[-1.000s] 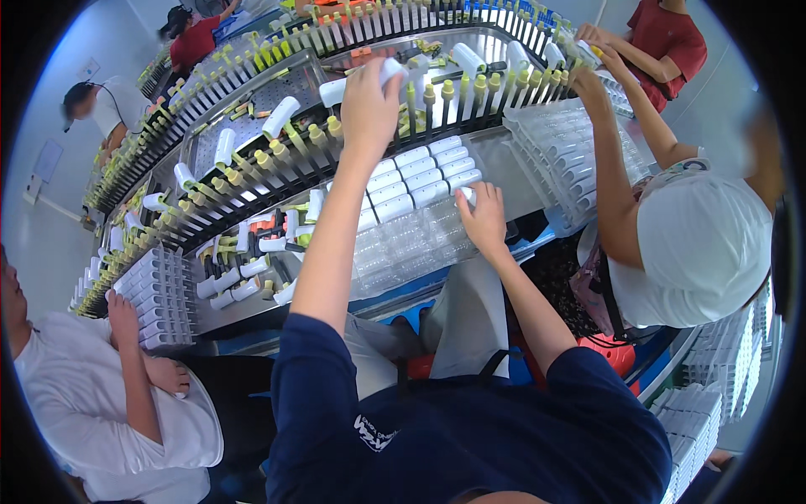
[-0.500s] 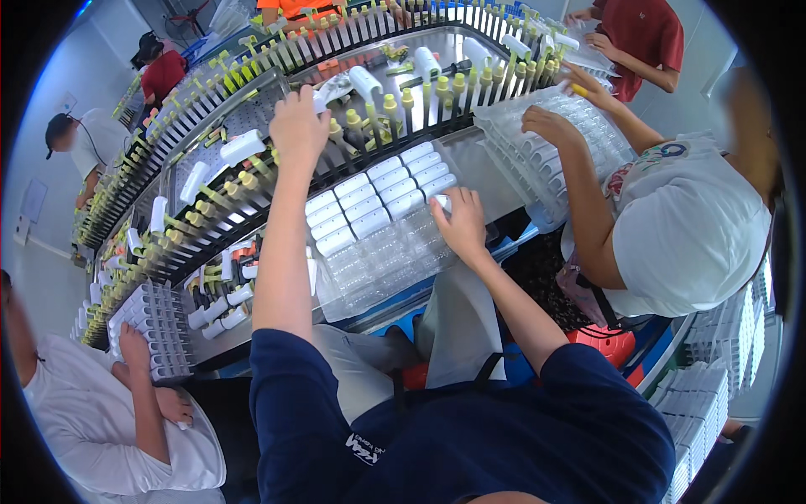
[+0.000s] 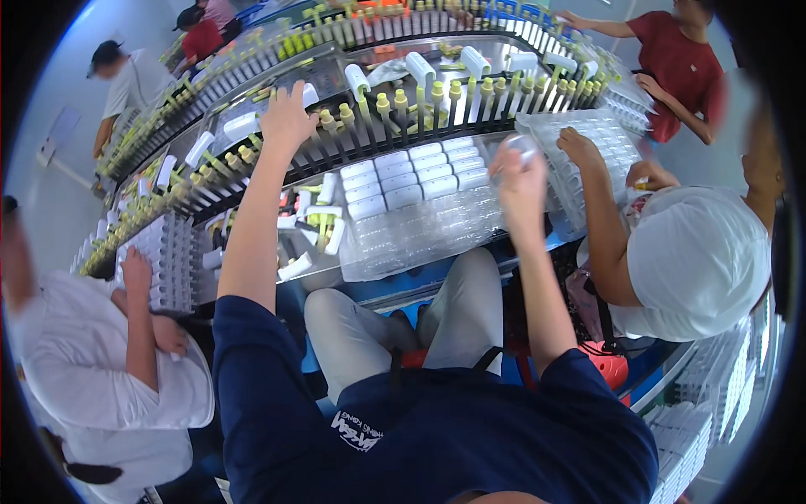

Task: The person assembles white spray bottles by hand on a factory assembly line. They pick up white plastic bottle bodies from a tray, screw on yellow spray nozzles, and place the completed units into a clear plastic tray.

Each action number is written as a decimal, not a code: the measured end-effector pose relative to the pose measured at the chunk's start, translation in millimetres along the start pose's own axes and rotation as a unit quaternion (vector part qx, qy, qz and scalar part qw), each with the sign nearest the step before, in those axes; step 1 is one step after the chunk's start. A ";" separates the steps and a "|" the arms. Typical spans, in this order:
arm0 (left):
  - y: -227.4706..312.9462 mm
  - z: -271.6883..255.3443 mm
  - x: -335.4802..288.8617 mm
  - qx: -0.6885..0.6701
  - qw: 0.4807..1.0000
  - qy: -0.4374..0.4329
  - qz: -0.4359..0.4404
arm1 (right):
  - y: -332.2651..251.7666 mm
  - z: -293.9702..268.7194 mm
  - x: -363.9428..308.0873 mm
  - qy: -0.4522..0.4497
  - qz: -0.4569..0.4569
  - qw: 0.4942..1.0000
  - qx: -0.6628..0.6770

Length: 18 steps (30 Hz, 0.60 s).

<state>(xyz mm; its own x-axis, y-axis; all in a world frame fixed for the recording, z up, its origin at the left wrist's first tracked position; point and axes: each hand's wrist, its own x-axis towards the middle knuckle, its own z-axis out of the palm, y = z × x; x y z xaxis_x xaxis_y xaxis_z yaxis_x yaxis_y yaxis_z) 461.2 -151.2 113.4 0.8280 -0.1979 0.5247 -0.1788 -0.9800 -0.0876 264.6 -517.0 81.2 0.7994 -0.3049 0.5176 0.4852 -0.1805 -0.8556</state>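
My left hand [image 3: 288, 122] reaches over the row of pegs, its fingers curled at a white casing [image 3: 311, 94]; part of the grip is hidden. My right hand [image 3: 522, 181] is raised above the right end of the tray, smeared by motion. Between its fingers is a small white piece [image 3: 524, 146], whose exact shape is blurred. Below my hands lies a clear plastic tray [image 3: 420, 239]. White rounded casings [image 3: 403, 179] fill its far part in neat rows, and the near pockets show no casings.
Black pegs with yellow-green tops [image 3: 437, 97] curve along the metal table. Loose white and green parts [image 3: 319, 220] lie left of the tray. A stack of clear trays [image 3: 588, 147] stands at the right, beside a co-worker's hand [image 3: 579, 147]. Another person sits at left behind grey trays [image 3: 168, 260].
My right hand has lifted off the tray's right edge and moved up and right with the white piece. The left hand stays at the pegs. The whole view has shifted.
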 end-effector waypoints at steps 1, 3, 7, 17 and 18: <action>-6.2 -11.5 -9.5 -0.031 0.995 0.083 0.036 | -47.9 0.4 3.8 -0.014 -0.074 0.992 0.097; 10.2 -49.1 -17.5 -0.111 0.954 0.250 0.121 | -125.7 -25.8 0.8 -0.106 -0.191 0.965 0.145; 103.9 -216.4 -114.6 -0.726 0.665 0.147 0.098 | -243.3 -109.0 -30.3 -0.208 -0.383 0.900 0.018; 87.6 -331.4 -194.7 -0.551 0.694 0.337 0.316 | -268.7 -91.3 -34.4 -0.373 -0.447 0.793 -0.178; 87.0 -331.9 -194.6 -0.545 0.698 0.340 0.316 | -263.4 -91.8 -30.3 -0.374 -0.445 0.793 -0.184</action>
<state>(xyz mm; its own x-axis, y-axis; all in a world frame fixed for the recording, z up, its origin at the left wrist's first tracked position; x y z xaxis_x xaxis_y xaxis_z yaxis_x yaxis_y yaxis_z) 108.1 -190.9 284.7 0.0236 -0.1645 0.9861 -0.9994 -0.0299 0.0190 80.0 -546.0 290.6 0.2529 0.7104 0.6567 0.9483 -0.3165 -0.0229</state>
